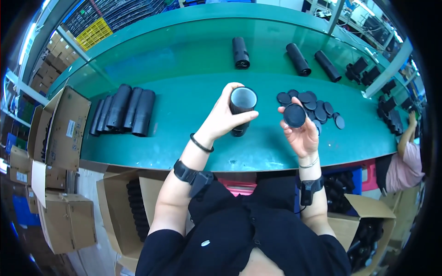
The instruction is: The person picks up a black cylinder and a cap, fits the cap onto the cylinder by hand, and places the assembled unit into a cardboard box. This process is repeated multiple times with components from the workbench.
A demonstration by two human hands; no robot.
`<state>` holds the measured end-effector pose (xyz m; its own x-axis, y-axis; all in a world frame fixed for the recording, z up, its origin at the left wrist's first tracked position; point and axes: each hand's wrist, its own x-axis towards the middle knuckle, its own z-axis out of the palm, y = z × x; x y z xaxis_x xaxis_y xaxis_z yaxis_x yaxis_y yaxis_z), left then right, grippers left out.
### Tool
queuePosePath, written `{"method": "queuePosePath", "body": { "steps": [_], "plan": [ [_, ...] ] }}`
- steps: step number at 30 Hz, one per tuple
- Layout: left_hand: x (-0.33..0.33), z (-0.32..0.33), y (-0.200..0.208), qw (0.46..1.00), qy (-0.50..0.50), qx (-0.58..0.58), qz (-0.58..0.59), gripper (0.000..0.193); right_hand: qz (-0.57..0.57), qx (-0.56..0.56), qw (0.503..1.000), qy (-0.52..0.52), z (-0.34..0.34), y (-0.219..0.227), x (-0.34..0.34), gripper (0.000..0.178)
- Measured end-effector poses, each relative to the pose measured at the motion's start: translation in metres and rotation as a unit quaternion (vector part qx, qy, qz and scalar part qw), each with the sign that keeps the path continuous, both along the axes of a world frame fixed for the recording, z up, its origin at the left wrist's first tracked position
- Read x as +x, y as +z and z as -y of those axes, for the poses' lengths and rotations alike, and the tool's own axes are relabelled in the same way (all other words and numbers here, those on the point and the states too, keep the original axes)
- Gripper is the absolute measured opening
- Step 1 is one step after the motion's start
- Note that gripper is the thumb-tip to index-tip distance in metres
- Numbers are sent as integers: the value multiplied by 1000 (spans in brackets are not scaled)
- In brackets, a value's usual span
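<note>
My left hand [230,106] is wrapped round a black cylindrical tube [238,130], held upright with its pale, round open end facing up. Between the fingers of my right hand [304,134] is a round black cap [294,115], its flat face turned toward me. The cap and the tube are apart. Just behind my right hand lies a loose pile of black caps [321,110] on the green table [193,149]. To the left, several black tubes [121,106] lie side by side.
Farther back lie black tubes [241,53], with black parts [361,69] at the right. Cardboard boxes [69,131] stand left; an open box of tubes [113,207] and a blue crate [354,181] sit below the table's front edge. Another person [405,161] works at far right.
</note>
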<state>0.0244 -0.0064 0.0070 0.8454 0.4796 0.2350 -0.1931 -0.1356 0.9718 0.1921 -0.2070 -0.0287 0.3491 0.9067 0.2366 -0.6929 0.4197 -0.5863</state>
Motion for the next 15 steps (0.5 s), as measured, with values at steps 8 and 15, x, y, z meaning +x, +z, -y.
{"method": "queuePosePath", "body": {
  "steps": [8,15],
  "plan": [
    [-2,9,4,992,12,124,-6,63,11,11,999,32,-3,-3,0,65],
    [8,27,-5,984,3,177,-14,62,339,-89,932,-89,3,40,2,67]
  ]
}}
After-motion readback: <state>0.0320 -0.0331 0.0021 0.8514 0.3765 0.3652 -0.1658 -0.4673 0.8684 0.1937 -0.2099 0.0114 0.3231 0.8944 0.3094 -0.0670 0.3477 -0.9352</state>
